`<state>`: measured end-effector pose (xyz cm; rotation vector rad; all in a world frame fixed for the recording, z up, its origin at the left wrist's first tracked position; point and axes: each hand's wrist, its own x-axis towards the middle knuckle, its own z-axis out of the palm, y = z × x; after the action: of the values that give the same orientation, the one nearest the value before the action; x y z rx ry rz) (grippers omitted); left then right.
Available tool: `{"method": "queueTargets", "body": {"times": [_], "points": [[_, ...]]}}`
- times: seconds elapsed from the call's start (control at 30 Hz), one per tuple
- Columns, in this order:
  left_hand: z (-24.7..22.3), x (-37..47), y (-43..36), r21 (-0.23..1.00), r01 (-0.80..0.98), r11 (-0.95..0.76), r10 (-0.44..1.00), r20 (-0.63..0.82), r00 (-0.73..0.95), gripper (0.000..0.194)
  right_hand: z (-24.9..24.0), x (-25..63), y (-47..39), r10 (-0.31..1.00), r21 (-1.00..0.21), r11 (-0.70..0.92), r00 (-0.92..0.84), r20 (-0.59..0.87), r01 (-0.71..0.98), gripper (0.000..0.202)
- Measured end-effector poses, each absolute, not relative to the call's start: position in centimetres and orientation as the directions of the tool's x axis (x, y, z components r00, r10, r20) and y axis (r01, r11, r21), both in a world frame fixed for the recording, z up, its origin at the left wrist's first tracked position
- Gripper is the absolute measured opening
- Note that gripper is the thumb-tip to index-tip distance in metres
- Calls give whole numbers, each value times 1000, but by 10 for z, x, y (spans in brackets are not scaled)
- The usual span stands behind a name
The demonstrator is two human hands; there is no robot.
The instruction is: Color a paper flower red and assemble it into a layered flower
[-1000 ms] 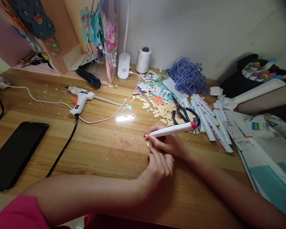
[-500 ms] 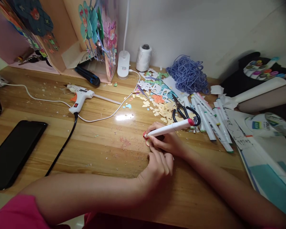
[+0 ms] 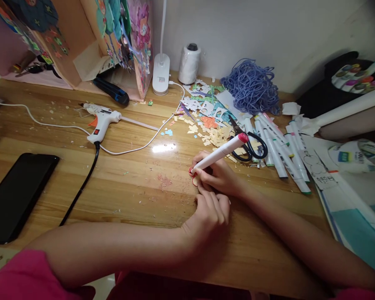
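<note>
A white marker with a red end is pinched in my right hand, its tip down on a small red-edged paper piece. My left hand lies just below, its fingers curled and one finger reaching to the paper piece, pressing or holding it on the wooden table. The far part of the piece is hidden by the marker tip and fingers. Reddish smudges mark the wood to the left of the hands.
Black-handled scissors, paper scraps and several markers lie beyond my right hand. Purple yarn is by the wall. A glue gun, its cable and a black phone are at left.
The marker stands more upright and its red end has swung slightly left. The view has shifted a little, and both hands remain at the paper piece.
</note>
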<state>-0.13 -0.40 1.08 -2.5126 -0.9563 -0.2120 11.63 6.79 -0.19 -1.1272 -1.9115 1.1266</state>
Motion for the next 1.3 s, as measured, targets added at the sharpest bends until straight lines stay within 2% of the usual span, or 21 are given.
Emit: {"method": "queueTargets", "body": {"times": [0.17,0.4,0.53,0.87,1.3], "points": [[11,0,-3,-328,657,-678,588,293,754,20,-1,116,72,871,-838,363,-468,151,406,4],[12,0,-3,-366,661,-656,589,299,750,22,-2,115,70,898,-908,236,-436,67,346,6],[12,0,-3,-361,672,-647,584,333,740,24,-4,116,71,890,-899,263,-447,86,351,5],[12,0,-3,-355,656,-666,582,302,755,20,-4,115,70,877,-848,357,-453,160,391,6],[12,-1,-3,-322,659,-680,592,290,752,23,-3,114,69,907,-899,252,-411,91,358,11]]}}
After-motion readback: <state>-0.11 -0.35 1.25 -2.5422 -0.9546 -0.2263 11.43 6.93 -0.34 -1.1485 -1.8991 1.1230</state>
